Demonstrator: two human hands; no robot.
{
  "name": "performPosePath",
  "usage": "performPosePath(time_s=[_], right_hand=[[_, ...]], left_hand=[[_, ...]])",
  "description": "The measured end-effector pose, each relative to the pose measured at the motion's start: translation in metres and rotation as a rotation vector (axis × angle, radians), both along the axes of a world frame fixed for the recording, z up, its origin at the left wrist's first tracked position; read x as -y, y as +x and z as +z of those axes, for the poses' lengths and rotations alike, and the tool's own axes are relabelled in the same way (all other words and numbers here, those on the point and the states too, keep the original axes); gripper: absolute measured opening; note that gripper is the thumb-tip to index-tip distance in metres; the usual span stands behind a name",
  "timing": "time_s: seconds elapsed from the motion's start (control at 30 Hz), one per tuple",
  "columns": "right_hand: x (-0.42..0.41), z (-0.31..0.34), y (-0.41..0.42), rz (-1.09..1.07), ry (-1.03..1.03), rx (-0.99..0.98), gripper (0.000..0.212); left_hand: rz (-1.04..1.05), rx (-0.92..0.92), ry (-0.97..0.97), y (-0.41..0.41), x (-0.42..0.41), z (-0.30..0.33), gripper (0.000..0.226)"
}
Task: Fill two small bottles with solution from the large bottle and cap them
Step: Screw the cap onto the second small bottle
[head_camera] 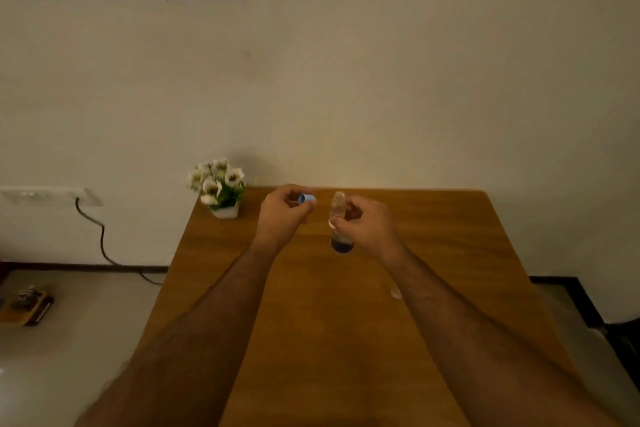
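Note:
A clear bottle (338, 218) stands upright at the far middle of the wooden table (346, 322), its mouth uncovered and dark liquid low in its base. My right hand (367, 224) grips it around the middle. To its left, my left hand (282, 215) pinches a light blue cap (307, 198) between thumb and fingers, level with the bottle's neck and a little apart from it. A small clear object (395, 292), perhaps a small bottle, peeks out beside my right forearm; most of it is hidden.
A white pot of white flowers (219, 188) stands at the table's far left corner. The table's back edge meets the wall. A wall socket with a dark cable (100, 236) hangs at left, and something lies on the floor (26, 305) at lower left.

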State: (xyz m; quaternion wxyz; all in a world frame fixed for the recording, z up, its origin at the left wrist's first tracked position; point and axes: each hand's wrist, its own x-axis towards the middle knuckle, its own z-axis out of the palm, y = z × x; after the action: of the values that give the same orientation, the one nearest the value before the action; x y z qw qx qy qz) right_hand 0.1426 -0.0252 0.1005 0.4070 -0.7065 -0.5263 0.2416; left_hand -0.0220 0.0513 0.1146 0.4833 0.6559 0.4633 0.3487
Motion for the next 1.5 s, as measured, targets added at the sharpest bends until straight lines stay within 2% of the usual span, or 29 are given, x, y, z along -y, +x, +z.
performPosePath(time_s=[0.2, 0.3, 0.47, 0.7, 0.93, 1.13, 1.33, 1.5], right_hand=[[-0.008, 0.106, 0.022, 0.007, 0.216, -0.005, 0.011], [-0.013, 0.156, 0.032, -0.005, 0.303, 0.017, 0.012], [-0.018, 0.231, 0.045, -0.012, 0.400, 0.067, 0.016], [-0.012, 0.302, 0.054, 0.009, 0.511, 0.043, 0.015], [-0.006, 0.346, 0.059, 0.021, 0.610, 0.041, 0.019], [-0.004, 0.367, 0.061, 0.029, 0.664, 0.038, 0.014], [-0.004, 0.379, 0.062, 0.042, 0.676, 0.059, 0.014], [-0.001, 0.386, 0.063, 0.053, 0.695, 0.059, 0.012]], left_hand=[[-0.055, 0.307, 0.001, 0.023, -0.014, 0.108, 0.019], [-0.120, 0.362, 0.049, 0.037, -0.016, 0.160, 0.027], [-0.124, 0.373, 0.212, 0.057, -0.016, 0.246, 0.018], [-0.168, 0.510, 0.275, 0.073, -0.009, 0.328, 0.020], [-0.244, 0.574, 0.330, 0.085, 0.001, 0.377, 0.020], [-0.224, 0.627, 0.364, 0.087, 0.004, 0.404, 0.015], [-0.237, 0.573, 0.452, 0.092, 0.006, 0.426, 0.024], [-0.259, 0.498, 0.509, 0.096, 0.005, 0.430, 0.017]])
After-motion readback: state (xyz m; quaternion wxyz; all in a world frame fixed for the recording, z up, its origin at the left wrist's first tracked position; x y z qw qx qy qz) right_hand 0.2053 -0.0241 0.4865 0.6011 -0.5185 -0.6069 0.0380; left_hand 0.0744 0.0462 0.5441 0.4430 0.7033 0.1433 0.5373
